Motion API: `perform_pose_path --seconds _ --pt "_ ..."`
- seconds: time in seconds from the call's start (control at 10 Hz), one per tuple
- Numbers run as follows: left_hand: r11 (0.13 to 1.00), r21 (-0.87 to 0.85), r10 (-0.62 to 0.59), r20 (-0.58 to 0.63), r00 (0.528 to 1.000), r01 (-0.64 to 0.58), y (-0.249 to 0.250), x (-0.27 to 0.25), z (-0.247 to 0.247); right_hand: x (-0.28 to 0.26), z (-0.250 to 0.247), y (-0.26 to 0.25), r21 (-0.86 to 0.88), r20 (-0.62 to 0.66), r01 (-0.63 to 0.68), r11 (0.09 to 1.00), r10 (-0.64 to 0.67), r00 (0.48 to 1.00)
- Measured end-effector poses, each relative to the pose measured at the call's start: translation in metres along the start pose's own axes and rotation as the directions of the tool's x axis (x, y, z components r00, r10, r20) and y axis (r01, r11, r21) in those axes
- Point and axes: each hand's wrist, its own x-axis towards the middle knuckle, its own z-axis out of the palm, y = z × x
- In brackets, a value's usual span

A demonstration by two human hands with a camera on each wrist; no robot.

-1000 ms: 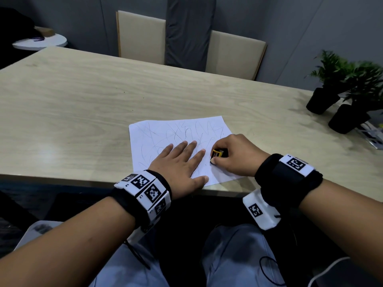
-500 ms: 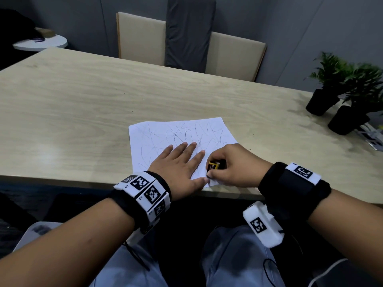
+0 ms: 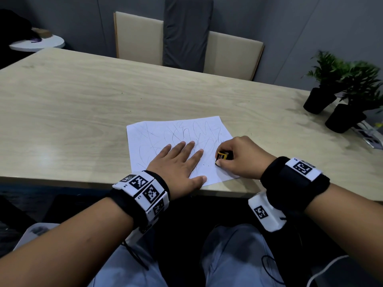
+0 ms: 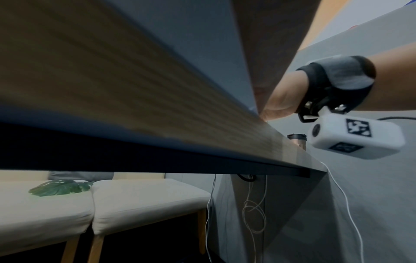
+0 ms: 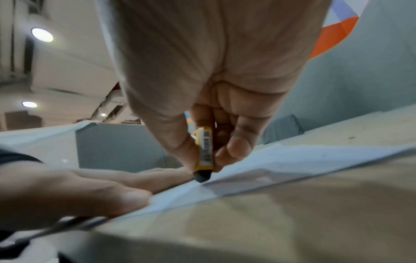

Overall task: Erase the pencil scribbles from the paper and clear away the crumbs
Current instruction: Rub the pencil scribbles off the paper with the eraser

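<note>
A white paper (image 3: 178, 137) covered with pencil scribbles lies on the wooden table (image 3: 83, 110) near its front edge. My left hand (image 3: 182, 160) presses flat on the paper, fingers straight and spread. Just right of it, my right hand (image 3: 226, 160) pinches a small eraser (image 3: 222, 155) in a yellow sleeve. In the right wrist view the eraser (image 5: 204, 153) stands nearly upright between thumb and fingers, its dark tip touching the paper (image 5: 292, 160), with the left hand (image 5: 78, 192) beside it. The left wrist view shows only the table edge and the right hand (image 4: 281, 99).
Two potted plants (image 3: 319, 100) (image 3: 342, 121) in black pots stand at the table's right side. Beige chairs (image 3: 138, 38) sit behind the far edge. A small round white table (image 3: 37, 45) is at the far left. The paper's near corner reaches the table's front edge.
The right hand drew the eraser toward the table's front edge, then pushed it back away and slightly right. The left hand has stayed flat on the paper.
</note>
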Motion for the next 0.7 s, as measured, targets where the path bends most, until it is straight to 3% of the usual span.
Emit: perform_pose_path --seconds 0.2,0.3,0.5,0.7 --pt "1.0 0.002 0.005 -0.001 1.0 -0.005 0.0 0.0 0.0 -0.008 0.006 -0.004 0.056 0.08 0.018 0.998 -0.022 0.997" --pt "1.0 -0.001 0.004 -0.001 1.0 -0.004 -0.001 0.0 0.0 -0.002 -0.002 0.006 0.04 0.001 -0.039 0.998 0.039 0.999" --pt "1.0 -0.002 0.004 -0.001 1.0 -0.004 -0.002 0.001 0.001 -0.012 0.008 -0.008 0.046 0.095 0.054 0.997 -0.059 0.994" --pt "1.0 -0.011 0.004 0.001 1.0 -0.004 -0.002 0.001 0.0 -0.004 -0.005 0.007 0.007 -0.009 -0.025 1.0 0.025 1.0"
